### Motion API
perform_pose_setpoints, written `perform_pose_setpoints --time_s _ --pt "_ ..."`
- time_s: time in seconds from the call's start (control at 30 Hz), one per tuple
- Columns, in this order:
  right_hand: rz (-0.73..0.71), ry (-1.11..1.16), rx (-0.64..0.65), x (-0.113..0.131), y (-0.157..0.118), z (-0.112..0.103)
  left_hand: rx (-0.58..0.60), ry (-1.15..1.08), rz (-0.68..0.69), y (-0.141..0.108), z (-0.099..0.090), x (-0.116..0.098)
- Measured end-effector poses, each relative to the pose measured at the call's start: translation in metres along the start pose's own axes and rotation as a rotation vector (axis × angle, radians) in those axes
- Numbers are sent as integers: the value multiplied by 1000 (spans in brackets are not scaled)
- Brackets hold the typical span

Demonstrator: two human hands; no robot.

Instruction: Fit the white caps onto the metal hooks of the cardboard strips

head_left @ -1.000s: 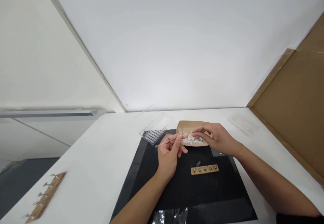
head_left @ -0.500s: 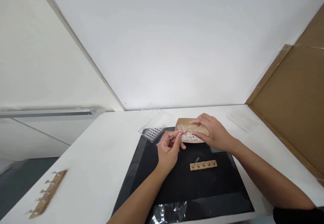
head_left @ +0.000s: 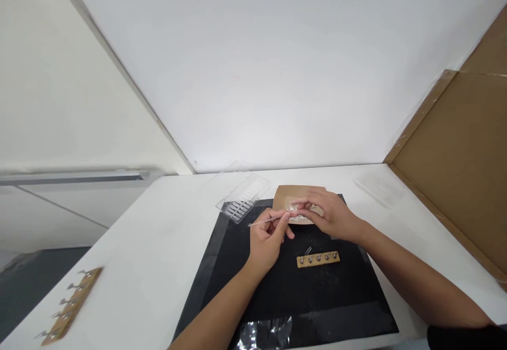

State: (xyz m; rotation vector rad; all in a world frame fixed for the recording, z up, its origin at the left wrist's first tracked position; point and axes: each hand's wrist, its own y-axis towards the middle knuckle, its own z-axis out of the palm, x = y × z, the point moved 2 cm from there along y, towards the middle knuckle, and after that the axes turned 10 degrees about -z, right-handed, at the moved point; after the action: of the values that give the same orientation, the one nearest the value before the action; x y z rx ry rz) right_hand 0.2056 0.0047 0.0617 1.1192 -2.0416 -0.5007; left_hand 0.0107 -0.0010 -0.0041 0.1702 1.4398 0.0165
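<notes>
My left hand (head_left: 267,239) is closed in a pinch on a thin clear stick (head_left: 259,222), which slants out to the left past the fingers. My right hand (head_left: 327,213) is pinched closed, its fingertips meeting those of my left hand; what lies between them is too small to make out. Behind the fingertips, a brown paper tray (head_left: 282,194) with small whitish pieces is partly hidden by my right hand. In front of my hands lies a small wooden strip (head_left: 318,259) with several metal pegs. A clear nail tip (head_left: 308,251) rests beside its left end.
A clear plastic box (head_left: 241,199) with rows of clear nail tips lies behind my left hand, overlapping the black mat (head_left: 273,292). Another pegged wooden strip (head_left: 73,308) is at the table's left edge. A clear lid (head_left: 378,187) lies back right, near a cardboard panel (head_left: 455,154).
My right hand has moved left and slightly down, and its fingers have closed in against my left fingertips. The two clear tips above my left fingers no longer stand out. My left hand has barely shifted.
</notes>
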Motion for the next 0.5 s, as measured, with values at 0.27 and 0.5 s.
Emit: perform_pose_setpoints --time_s 0.27,0.5 --pt "-121 -40 10 0 -3 -2 -4 -47 -62 -1 1 2" --pt "-112 -50 68 0 -2 -5 -13 -12 -50 0 2 0"
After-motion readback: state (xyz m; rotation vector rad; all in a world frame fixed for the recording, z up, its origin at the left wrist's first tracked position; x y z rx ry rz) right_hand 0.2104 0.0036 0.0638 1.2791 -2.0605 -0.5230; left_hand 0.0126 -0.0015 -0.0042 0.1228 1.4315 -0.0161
